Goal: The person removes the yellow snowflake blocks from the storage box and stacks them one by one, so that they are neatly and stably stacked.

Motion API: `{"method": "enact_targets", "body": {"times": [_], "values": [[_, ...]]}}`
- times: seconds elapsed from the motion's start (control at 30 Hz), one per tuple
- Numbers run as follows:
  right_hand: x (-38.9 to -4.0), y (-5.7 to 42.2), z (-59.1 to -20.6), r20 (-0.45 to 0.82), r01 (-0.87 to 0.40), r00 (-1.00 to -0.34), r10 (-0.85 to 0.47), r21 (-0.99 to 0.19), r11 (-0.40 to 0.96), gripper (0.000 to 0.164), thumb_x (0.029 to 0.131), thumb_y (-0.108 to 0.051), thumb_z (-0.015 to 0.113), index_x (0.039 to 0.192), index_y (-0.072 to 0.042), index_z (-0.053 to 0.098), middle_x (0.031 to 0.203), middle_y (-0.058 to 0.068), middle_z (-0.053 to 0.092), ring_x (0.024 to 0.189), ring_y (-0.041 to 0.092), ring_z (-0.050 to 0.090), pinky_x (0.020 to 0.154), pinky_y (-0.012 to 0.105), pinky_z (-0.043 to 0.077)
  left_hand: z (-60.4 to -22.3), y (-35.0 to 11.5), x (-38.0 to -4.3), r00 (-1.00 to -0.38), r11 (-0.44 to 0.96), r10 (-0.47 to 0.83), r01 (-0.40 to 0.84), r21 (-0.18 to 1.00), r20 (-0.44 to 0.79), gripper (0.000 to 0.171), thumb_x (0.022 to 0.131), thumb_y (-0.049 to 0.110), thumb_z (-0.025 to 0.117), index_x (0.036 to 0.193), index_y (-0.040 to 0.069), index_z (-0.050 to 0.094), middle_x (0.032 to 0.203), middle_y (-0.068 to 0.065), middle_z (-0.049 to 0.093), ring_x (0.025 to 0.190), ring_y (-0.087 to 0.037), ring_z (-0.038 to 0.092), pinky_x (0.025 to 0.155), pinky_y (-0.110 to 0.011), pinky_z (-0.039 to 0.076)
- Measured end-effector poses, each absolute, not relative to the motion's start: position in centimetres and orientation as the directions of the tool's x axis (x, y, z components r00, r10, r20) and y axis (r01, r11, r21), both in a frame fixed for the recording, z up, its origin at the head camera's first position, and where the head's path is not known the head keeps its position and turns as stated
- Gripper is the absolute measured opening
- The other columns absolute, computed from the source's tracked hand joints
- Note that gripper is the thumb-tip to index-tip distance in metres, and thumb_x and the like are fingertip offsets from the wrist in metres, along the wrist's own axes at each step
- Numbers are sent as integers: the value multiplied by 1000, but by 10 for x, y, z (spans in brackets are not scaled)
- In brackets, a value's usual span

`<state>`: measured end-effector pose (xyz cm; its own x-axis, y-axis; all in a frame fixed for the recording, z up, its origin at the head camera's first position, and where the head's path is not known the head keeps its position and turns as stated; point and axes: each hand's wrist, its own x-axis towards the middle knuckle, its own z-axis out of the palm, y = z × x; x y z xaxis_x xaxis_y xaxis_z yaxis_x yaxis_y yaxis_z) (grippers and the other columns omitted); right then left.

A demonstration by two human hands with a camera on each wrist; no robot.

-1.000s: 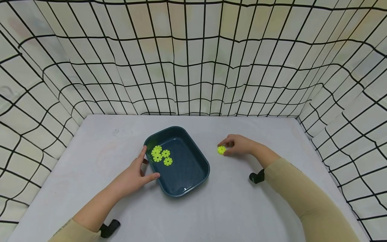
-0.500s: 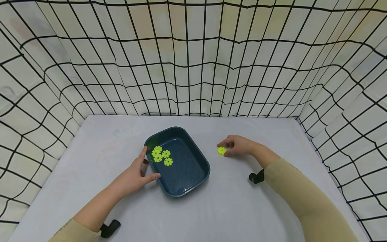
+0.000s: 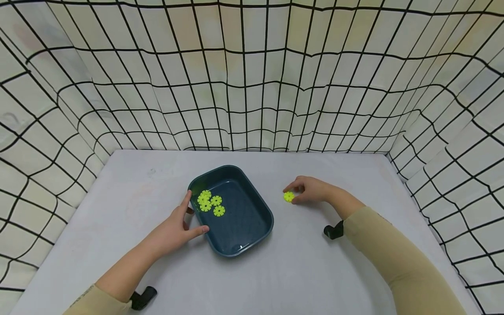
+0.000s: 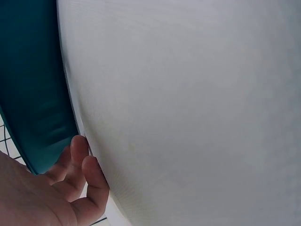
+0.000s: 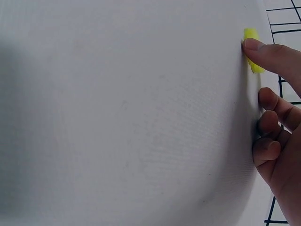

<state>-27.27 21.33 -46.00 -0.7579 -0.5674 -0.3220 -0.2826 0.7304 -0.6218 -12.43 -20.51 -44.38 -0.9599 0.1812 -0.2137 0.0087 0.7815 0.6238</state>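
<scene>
A dark blue rectangular tray (image 3: pixel 244 214) with rounded corners sits at an angle on the white table. Several yellow-green notched discs (image 3: pixel 219 211) lie in its left part, some overlapping. Along the tray's left side rests my left hand (image 3: pixel 175 227), index fingertip and thumb spread apart at the rim; the left wrist view shows its other fingers bent beside the tray wall (image 4: pixel 35 89). To the right of the tray, my right hand (image 3: pixel 311 190) pinches a single yellow-green notched disc (image 3: pixel 288 197) between thumb and index finger. That disc (image 5: pixel 249 35) appears edge-on under the thumb in the right wrist view.
White cloth covers the table (image 3: pixel 299 271). Black netting (image 3: pixel 252 96) over pale walls encloses the back and both sides. A black wrist-worn piece (image 3: pixel 334 230) juts from the right sleeve, and another black piece (image 3: pixel 143 298) from the left.
</scene>
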Motion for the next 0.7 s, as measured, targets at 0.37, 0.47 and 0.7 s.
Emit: {"method": "enact_targets", "body": {"times": [0.37,0.47,0.7], "values": [[-272,216,-459,-309,-272,-765,-564,-639,719,48,86,-26,79,132,-25,66,108,2,56,98,21,49,82,35,43,-442,-204,-124,-959,783,181,7,621,-218,120,84,56,73,159,12,-9,136,-23,48,86,-21,53,66,-33,46],[-272,218,-459,-292,-270,-772,-565,-654,707,46,86,-27,79,131,-23,67,108,2,58,95,20,50,81,35,44,-442,-205,-123,-957,782,181,2,623,-224,119,84,56,73,159,13,-9,137,-23,48,87,-21,53,66,-33,45],[-275,218,-457,-258,-264,-787,-561,-679,684,43,88,-27,77,130,-24,67,107,1,62,90,21,55,78,35,46,-442,-205,-122,-956,781,182,-1,625,-229,119,84,57,72,159,14,-11,137,-23,47,86,-20,53,66,-33,45]]}}
